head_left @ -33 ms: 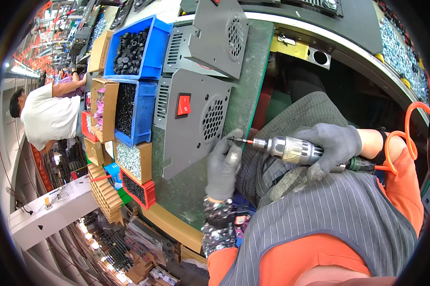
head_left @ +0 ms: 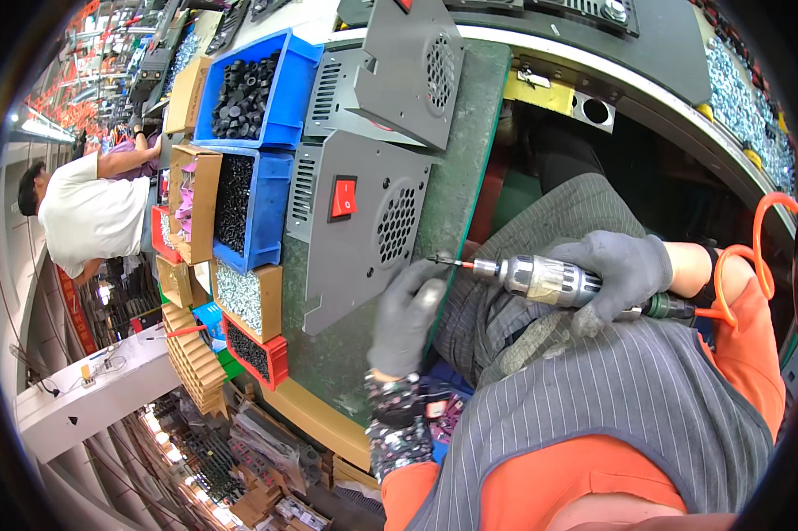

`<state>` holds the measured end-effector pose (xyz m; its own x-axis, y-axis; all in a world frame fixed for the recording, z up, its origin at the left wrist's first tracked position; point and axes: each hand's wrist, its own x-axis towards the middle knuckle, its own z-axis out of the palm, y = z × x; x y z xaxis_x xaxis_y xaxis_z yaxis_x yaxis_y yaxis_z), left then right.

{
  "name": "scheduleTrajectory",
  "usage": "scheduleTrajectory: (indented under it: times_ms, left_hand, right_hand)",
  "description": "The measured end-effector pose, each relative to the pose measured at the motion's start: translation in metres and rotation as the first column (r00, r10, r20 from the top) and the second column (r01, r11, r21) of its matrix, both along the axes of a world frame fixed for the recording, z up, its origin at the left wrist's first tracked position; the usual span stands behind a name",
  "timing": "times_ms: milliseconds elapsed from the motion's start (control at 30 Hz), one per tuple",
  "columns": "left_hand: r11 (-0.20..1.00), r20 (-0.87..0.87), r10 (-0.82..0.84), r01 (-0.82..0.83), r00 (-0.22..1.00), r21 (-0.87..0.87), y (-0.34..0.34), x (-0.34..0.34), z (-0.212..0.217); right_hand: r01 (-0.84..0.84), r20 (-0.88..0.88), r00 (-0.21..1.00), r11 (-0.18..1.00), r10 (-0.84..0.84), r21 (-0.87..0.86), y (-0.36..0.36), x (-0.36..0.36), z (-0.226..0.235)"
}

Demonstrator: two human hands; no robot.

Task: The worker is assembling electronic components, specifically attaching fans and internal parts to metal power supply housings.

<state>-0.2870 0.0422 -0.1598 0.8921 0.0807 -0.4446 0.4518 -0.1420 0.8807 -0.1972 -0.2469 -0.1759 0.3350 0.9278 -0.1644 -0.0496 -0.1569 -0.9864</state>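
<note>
My right hand (head_left: 620, 273), in a grey glove, is wrapped round a silver air screwdriver (head_left: 547, 280), held level with its bit toward the left. A small dark piece, perhaps a screw, shows at the bit's tip (head_left: 445, 261). Just below and left of it is my gloved left hand (head_left: 402, 326), fingers curled with thumb and forefinger near the tip; what they hold is hidden. Beside that hand, a grey metal housing (head_left: 350, 257) with a red rocker switch (head_left: 344, 196) and a round hole grille stands on the green bench top (head_left: 337, 367).
Behind it stands a second grey housing (head_left: 408, 80). Along the left are blue bins (head_left: 279, 97) of black parts, a cardboard box (head_left: 269, 301) of silver screws and a red bin (head_left: 277, 361). An orange coiled hose (head_left: 760, 243) runs from the screwdriver. A co-worker (head_left: 93, 208) is at far left.
My left hand has drawn slightly left and down, away from the bit's tip. The screwdriver in my right hand has barely shifted.
</note>
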Motion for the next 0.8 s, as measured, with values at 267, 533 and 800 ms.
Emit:
scheduleTrajectory:
  times_ms: [267, 533, 800]
  left_hand:
    - [0.805, -0.015, -0.145, 0.127, 0.989, 0.579, 0.083, 0.002, 0.017]
    - [0.677, 0.154, -0.538, 0.316, 0.829, 0.665, 0.075, 0.137, 0.006]
    - [0.340, 0.054, -0.727, 0.291, 0.684, 0.894, 0.049, 0.159, -0.008]
  right_hand:
    - [0.129, 0.034, 0.992, 0.985, -0.126, -0.114, -0.016, 0.011, 0.008]
    - [0.301, -0.099, 0.946, 0.950, -0.309, -0.081, -0.023, 0.009, 0.012]
    - [0.391, -0.193, 0.887, 0.904, -0.420, -0.172, -0.018, 0.010, 0.039]
